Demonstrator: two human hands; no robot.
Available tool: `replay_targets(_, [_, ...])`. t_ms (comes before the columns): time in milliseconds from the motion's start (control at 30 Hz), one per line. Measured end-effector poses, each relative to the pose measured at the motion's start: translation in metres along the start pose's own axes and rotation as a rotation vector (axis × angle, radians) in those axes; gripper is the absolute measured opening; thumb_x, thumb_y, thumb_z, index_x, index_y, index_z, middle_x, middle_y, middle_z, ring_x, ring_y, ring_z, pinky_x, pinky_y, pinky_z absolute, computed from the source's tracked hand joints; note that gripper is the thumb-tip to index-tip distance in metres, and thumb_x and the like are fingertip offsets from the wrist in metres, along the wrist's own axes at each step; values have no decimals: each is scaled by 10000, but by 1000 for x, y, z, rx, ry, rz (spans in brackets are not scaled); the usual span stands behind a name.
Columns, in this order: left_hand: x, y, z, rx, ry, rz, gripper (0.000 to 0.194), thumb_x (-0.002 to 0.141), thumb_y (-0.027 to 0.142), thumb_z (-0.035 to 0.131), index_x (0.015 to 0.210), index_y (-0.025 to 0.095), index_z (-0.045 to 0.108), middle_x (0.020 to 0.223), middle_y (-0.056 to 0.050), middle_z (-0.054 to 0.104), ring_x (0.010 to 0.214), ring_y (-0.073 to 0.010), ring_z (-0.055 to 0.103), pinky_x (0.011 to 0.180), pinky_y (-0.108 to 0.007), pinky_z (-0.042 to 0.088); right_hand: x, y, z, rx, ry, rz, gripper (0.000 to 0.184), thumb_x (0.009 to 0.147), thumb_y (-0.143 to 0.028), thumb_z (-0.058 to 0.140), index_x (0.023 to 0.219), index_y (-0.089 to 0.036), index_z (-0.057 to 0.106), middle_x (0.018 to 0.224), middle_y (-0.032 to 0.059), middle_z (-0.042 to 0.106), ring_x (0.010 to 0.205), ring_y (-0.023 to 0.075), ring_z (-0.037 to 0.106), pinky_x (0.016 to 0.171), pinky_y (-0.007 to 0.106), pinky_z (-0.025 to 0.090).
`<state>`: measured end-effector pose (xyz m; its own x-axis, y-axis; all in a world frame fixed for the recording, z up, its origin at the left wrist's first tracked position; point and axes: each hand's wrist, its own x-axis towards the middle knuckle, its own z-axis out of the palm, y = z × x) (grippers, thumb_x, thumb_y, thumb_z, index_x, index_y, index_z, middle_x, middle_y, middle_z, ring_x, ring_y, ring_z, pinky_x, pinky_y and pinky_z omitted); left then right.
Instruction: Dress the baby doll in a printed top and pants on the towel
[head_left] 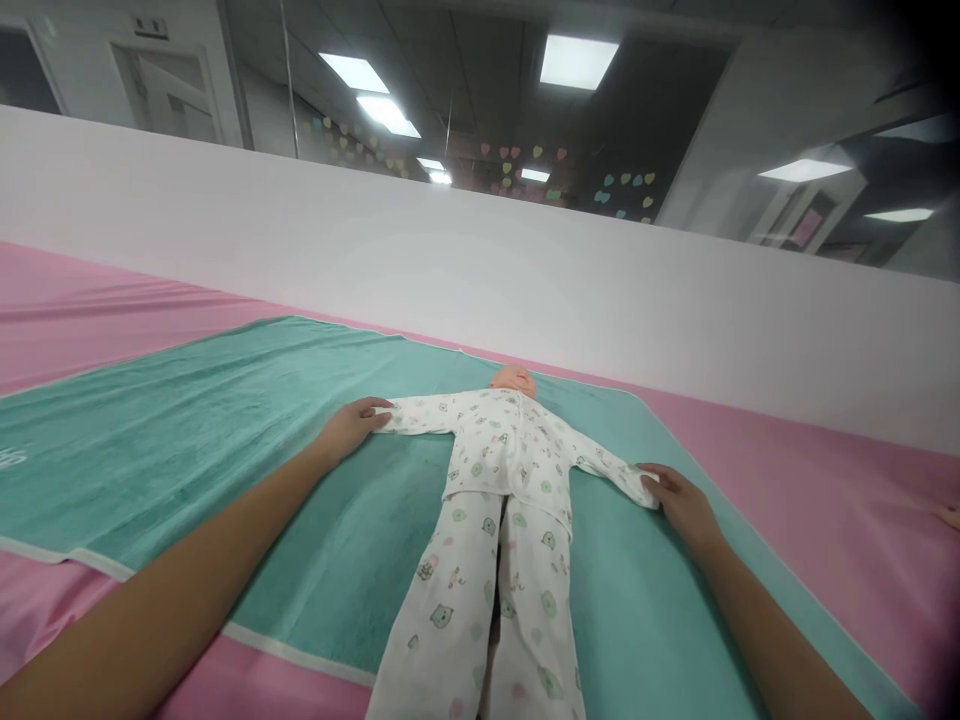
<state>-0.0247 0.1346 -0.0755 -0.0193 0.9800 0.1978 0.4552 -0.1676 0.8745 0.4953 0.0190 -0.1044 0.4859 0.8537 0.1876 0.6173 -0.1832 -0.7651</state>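
A baby doll (pixel 513 381) in white printed pyjamas (pixel 501 470) lies on its back on a teal towel (pixel 225 420), arms spread wide. My left hand (pixel 351 426) is closed on the end of the doll's sleeve on the left side. My right hand (pixel 679 500) is closed on the cuff of the other sleeve on the right. Both sleeves are stretched straight out. The trouser legs run toward me, down to the bottom edge of the view.
The towel lies on a pink sheet (pixel 825 500) covering a wide surface. A white wall panel (pixel 480 270) runs along the far side, with glass and ceiling lights above it. Part of another person's hand (pixel 949 515) shows at the right edge.
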Motion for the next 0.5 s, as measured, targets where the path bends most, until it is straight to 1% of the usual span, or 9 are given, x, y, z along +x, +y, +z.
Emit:
replay_targets(100, [-1,2,2,-22,-67,-2,373,582,430,681,882,211,720,715,-22,659,696,-228,597,574,-261,436,1,2,1,40,-25,-17,436,699,-436,577,1084,-244,649,917,21,672,806,227,592,696,312,427])
replay_targets(200, [0,0,1,27,-65,19,344,616,421,658,877,209,732,733,-30,668,714,-226,594,610,-263,433,2,3,2,21,-32,-42,453,702,-417,576,1121,-255,629,1012,26,659,864,238,593,766,342,428])
replay_targets(300, [2,-3,-2,47,18,-5,329,661,418,621,894,216,736,729,-34,668,692,-213,584,602,-258,418,5,6,2,-2,24,-30,474,704,-400,561,1155,-260,610,1112,40,632,957,269,577,833,386,420])
replay_targets(400, [5,-7,-6,-2,127,-53,340,668,407,615,911,200,730,645,-27,637,621,-190,558,553,-249,397,8,10,-2,-17,121,31,510,696,-366,556,1194,-265,594,1166,70,608,1038,310,548,873,438,408])
replay_targets(500, [6,-9,-6,-22,178,-52,338,673,393,612,910,179,723,601,-20,606,581,-172,535,536,-244,387,9,12,-5,-4,205,54,545,690,-339,563,1229,-257,575,1152,110,607,1060,333,541,877,474,406])
